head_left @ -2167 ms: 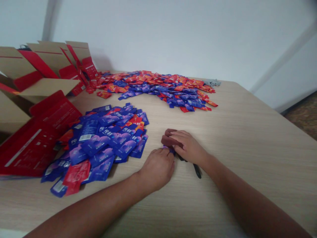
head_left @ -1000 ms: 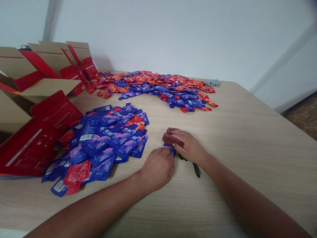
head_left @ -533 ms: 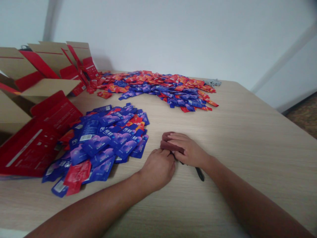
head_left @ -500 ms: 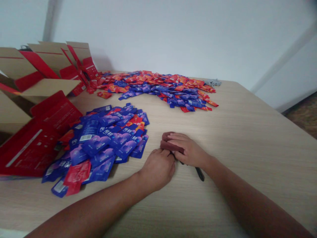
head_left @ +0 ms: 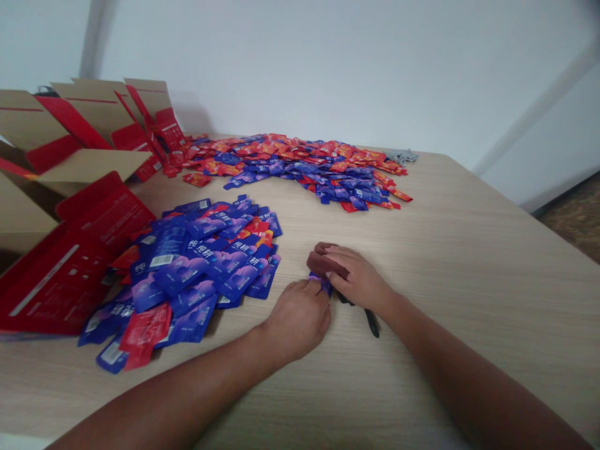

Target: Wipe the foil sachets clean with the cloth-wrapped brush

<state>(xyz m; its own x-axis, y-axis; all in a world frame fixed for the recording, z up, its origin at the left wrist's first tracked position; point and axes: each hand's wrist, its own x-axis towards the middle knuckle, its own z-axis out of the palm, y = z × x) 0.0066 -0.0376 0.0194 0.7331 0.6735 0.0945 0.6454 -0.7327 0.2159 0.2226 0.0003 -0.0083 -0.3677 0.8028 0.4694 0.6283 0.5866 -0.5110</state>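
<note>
My right hand is wrapped over a reddish-brown, block-like thing, whose kind I cannot make out. Below that hand a thin black piece sticks out over the table; whether it belongs to the brown thing is hidden. Just left of it, my left hand is closed, fingers curled around the near end of a small purple sachet. The brown thing sits over the far part of this sachet. A pile of blue-purple sachets, with some red ones among them, lies left of my left hand.
Open red cardboard boxes with tan insides line the left side. Along the back of the wooden table spreads a long heap of red and blue sachets. Crumpled grey bits lie at its right end, before a pale wall.
My right hand and the brown thing have shifted slightly up and away from my left hand, uncovering part of the purple sachet. The black piece has moved a little left.
</note>
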